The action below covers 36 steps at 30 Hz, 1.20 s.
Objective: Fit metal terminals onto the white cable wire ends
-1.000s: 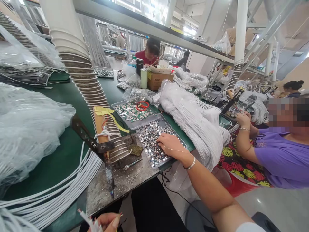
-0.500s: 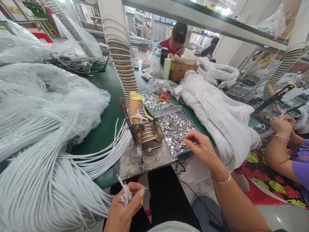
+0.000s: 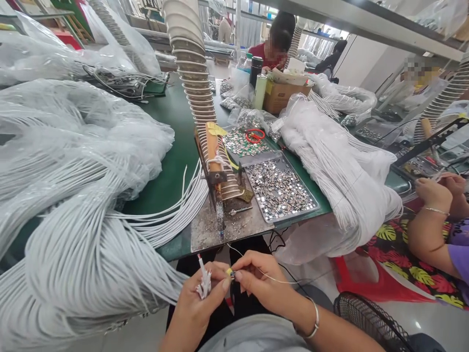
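Observation:
My left hand (image 3: 198,303) is closed round the ends of several white cables (image 3: 203,282), which stick up between its fingers. My right hand (image 3: 256,283) has come up against it, fingertips pinched on a tiny metal part (image 3: 230,273) at the left thumb, with a thin solder wire (image 3: 278,280) trailing from it. Both hands hover below the table edge, in front of the soldering iron stand (image 3: 216,188) on a worn metal plate (image 3: 234,227). Just beyond to the right lies a tray of small metal parts (image 3: 280,190).
Big bundles of white cable (image 3: 73,234) fill the green table (image 3: 176,146) on the left, and another (image 3: 340,166) lies on the right. A ribbed fume hose (image 3: 190,63) hangs over the stand. A co-worker's arm (image 3: 428,225) is at right; a fan (image 3: 370,322) stands below.
My right hand left the tray of metal parts and came down to meet my left hand. My left hand rose into view with the cable ends. The camera swung left and down.

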Motion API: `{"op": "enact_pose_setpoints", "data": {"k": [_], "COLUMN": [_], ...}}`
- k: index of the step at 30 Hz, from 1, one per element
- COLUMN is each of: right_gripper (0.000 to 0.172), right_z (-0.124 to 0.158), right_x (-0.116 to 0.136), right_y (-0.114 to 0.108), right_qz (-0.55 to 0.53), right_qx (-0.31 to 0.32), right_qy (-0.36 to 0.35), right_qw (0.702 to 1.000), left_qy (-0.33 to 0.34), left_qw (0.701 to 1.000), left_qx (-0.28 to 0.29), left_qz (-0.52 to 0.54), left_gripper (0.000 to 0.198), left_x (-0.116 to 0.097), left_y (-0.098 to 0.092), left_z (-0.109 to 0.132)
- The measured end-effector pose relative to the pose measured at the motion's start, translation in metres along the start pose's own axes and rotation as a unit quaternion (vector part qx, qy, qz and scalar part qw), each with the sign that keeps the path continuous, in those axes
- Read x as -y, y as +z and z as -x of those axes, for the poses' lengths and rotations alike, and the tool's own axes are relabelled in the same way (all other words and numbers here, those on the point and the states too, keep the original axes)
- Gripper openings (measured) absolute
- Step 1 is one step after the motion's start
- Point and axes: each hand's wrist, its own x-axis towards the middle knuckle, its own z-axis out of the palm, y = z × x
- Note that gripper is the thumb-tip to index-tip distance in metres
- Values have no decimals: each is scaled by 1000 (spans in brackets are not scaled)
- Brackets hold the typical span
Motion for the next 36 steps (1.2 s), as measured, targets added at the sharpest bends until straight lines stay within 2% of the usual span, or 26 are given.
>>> {"op": "enact_pose_setpoints", "data": {"k": [6, 12, 14, 16, 19, 21, 23, 25, 28, 31, 33, 36], "right_gripper": [16, 14, 13, 16, 24, 32, 37, 30, 17, 27, 33, 21], "right_z": [2, 4, 4, 5, 8, 10, 11, 9, 4, 2, 2, 2], "right_x": [4, 4, 5, 7, 10, 9, 6, 2, 1, 9, 15, 19], "right_y": [1, -2, -4, -8, -14, -15, -14, -13, -14, -20, -23, -24], "right_qz": [-4, 2, 34, 107, 206, 224, 248, 290, 327, 275, 234, 259], "right_qx": [6, 18, 24, 28, 10, 10, 28, 26, -25, -67, -60, -32], "right_qy": [50, 94, 68, -9, -153, -203, -221, -231, -233, -237, -247, -231], "right_qw": [999, 995, 997, 994, 967, 953, 943, 929, 916, 929, 938, 937], "left_qy": [11, -6, 3, 13, 22, 32, 43, 49, 55, 58, 60, 71], "left_qw": [1000, 998, 997, 996, 992, 989, 986, 982, 980, 980, 980, 977], "left_qx": [-7, -1, -9, -31, -86, -126, -157, -178, -190, -184, -183, -191], "left_qz": [-21, -57, -71, -82, -85, -72, -48, -28, -31, -43, -49, -58], "left_gripper": [23, 25, 24, 24, 23, 21, 21, 21, 21, 22, 23, 23], "left_x": [-3, -6, -5, -4, -7, -11, -15, -19, -19, -18, -19, -23], "left_y": [0, 0, 0, 1, 2, 4, 5, 6, 6, 5, 5, 7], "left_z": [4, 5, 6, 7, 6, 3, -1, -6, -12, -17, -20, -21]}}
